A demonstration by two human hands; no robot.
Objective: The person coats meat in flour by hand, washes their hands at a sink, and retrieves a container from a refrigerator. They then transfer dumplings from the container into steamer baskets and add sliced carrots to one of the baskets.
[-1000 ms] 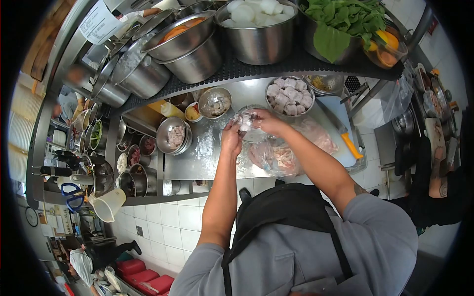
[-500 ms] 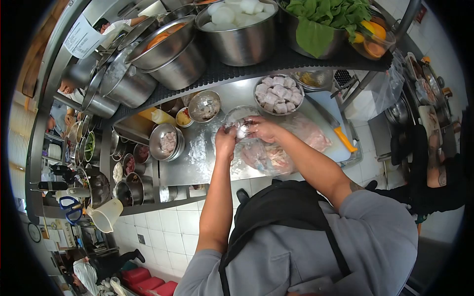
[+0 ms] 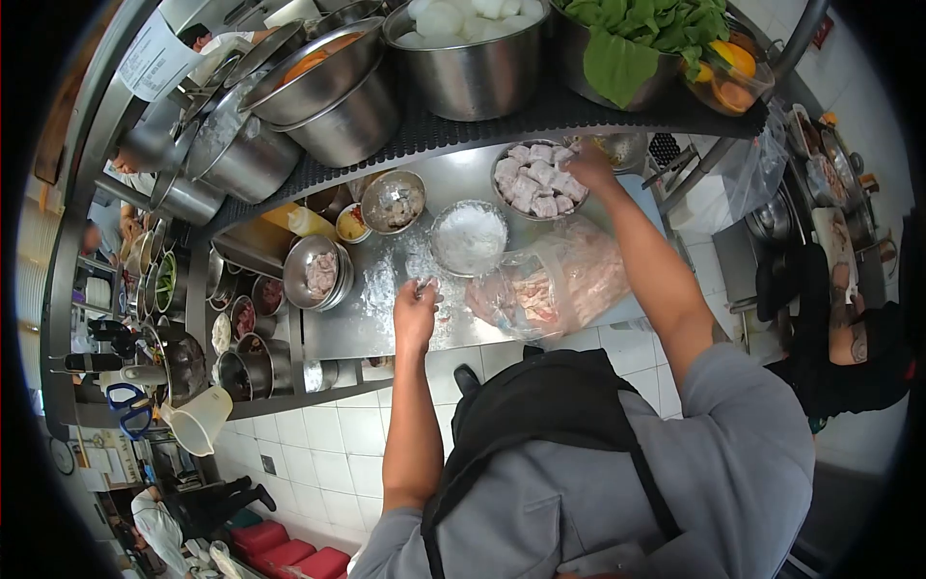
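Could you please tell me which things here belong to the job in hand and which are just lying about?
Likely in the job:
pale pieces, right hand at their edge
white powder, left hand nearby

Seemingly just lying about:
leafy greens
plastic jug
blue-handled scissors

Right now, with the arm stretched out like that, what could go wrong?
The right hand is at the pale chunks, so that arm reaches across the plastic bag of meat. It might catch the bag, which lies by the near edge of the counter, and drag it off.

The powder bowl sits right beside the bag, so a tug could tip it.

The shelf is close above the hand; lifting too fast might bump it.
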